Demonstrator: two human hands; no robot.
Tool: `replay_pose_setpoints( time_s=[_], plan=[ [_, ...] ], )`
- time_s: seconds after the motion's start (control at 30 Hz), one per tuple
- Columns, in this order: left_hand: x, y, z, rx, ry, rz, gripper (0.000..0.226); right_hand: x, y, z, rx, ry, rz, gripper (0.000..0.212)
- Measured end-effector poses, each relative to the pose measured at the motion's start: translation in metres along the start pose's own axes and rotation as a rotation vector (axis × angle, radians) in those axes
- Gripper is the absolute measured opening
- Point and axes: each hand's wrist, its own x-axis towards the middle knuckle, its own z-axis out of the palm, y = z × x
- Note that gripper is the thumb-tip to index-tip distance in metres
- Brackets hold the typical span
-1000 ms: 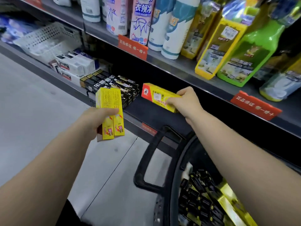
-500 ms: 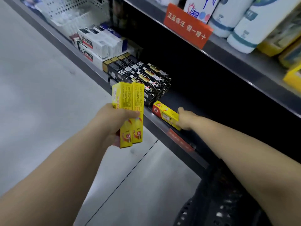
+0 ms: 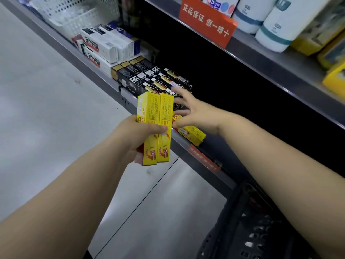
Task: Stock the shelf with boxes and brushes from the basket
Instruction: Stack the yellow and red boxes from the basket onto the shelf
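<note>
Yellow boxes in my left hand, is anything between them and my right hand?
Nothing visible. The right hand, fingers spread, sits right beside the two yellow boxes gripped by the left hand, just above a third yellow box lying on the shelf.

A shop aisle: metal shelves (image 3: 270, 71) of boxed goods (image 3: 141, 73), an orange sign (image 3: 207, 23) on one edge.

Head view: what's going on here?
A person is stocking the lower shelf. The left hand grips two yellow boxes upright in front of the shelf edge. The right hand, fingers spread, hovers over a third yellow box lying flat on the shelf beside the black boxes; whether it touches that box is unclear. The black basket sits at lower right.
</note>
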Motion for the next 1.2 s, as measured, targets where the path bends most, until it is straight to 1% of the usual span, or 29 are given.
replay_pose_setpoints(
  time_s=[0.03, 0.07, 0.13, 0.17, 0.23, 0.3, 0.33, 0.4, 0.47, 0.5, 0.57, 0.63, 0.7, 0.8, 0.83, 0.9, 0.97, 1.03, 1.13, 1.17, 1.2],
  plan=[
    [-0.001, 0.001, 0.001, 0.012, -0.042, 0.003, 0.030, -0.004, -0.010, 0.003, 0.080, -0.049, -0.049, 0.102],
    [-0.003, 0.002, 0.001, 0.018, -0.082, 0.006, 0.033, -0.006, -0.016, 0.005, 0.089, -0.070, -0.085, 0.104],
    [-0.005, 0.002, 0.002, 0.018, -0.135, 0.002, 0.038, -0.009, -0.019, 0.007, 0.096, -0.069, -0.099, 0.100],
    [-0.006, 0.002, 0.003, 0.012, -0.149, -0.006, 0.040, -0.010, -0.016, 0.005, 0.140, -0.069, -0.073, 0.092],
    [-0.005, 0.001, 0.002, -0.002, -0.107, -0.008, 0.043, -0.012, -0.005, -0.005, 0.200, -0.046, -0.016, 0.063],
    [-0.003, 0.002, -0.001, -0.019, 0.015, -0.008, 0.046, -0.013, 0.008, -0.020, 0.225, 0.089, 0.073, 0.032],
    [-0.002, 0.002, -0.002, -0.042, 0.066, -0.005, 0.047, -0.012, 0.016, -0.028, 0.254, 0.202, 0.132, 0.025],
    [-0.001, 0.003, -0.004, -0.080, 0.124, 0.014, 0.046, -0.009, 0.032, -0.043, 0.326, 0.486, 0.257, 0.022],
    [-0.001, 0.003, -0.004, -0.072, 0.133, 0.027, 0.046, -0.005, 0.050, -0.051, 0.421, 0.742, 0.347, 0.021],
    [-0.001, 0.003, -0.003, -0.059, 0.125, 0.031, 0.044, -0.003, 0.059, -0.052, 0.459, 0.820, 0.371, 0.022],
    [0.000, 0.003, 0.000, -0.034, 0.102, 0.029, 0.036, 0.005, 0.074, -0.051, 0.458, 0.873, 0.393, 0.026],
    [0.000, 0.003, 0.003, -0.022, 0.082, 0.026, 0.030, 0.015, 0.086, -0.046, 0.398, 0.843, 0.427, 0.043],
    [0.001, 0.002, 0.006, -0.015, 0.076, 0.031, 0.035, 0.024, 0.092, -0.039, 0.303, 0.757, 0.486, 0.054],
    [0.002, 0.001, 0.008, 0.002, 0.107, 0.019, 0.035, 0.028, 0.098, -0.030, 0.057, 0.545, 0.580, 0.064],
    [0.002, 0.002, 0.009, 0.013, 0.123, 0.008, 0.040, 0.028, 0.099, -0.028, -0.041, 0.476, 0.594, 0.066],
    [0.002, 0.002, 0.008, 0.030, 0.143, -0.009, 0.055, 0.026, 0.101, -0.025, -0.166, 0.373, 0.593, 0.070],
    [0.003, 0.003, 0.008, 0.038, 0.146, -0.008, 0.056, 0.025, 0.102, -0.022, -0.255, 0.279, 0.578, 0.073],
    [0.001, 0.004, 0.009, 0.050, 0.140, -0.008, 0.046, 0.026, 0.102, -0.019, -0.413, 0.230, 0.554, 0.075],
    [-0.002, 0.004, 0.011, 0.089, 0.127, 0.012, 0.028, 0.024, 0.095, -0.016, -0.619, 0.217, 0.567, 0.076],
    [-0.003, 0.004, 0.011, 0.106, 0.125, 0.021, 0.028, 0.022, 0.088, -0.015, -0.684, 0.227, 0.555, 0.079],
    [-0.003, 0.004, 0.011, 0.125, 0.123, 0.027, 0.028, 0.019, 0.079, -0.016, -0.706, 0.242, 0.491, 0.084]
  ],
)
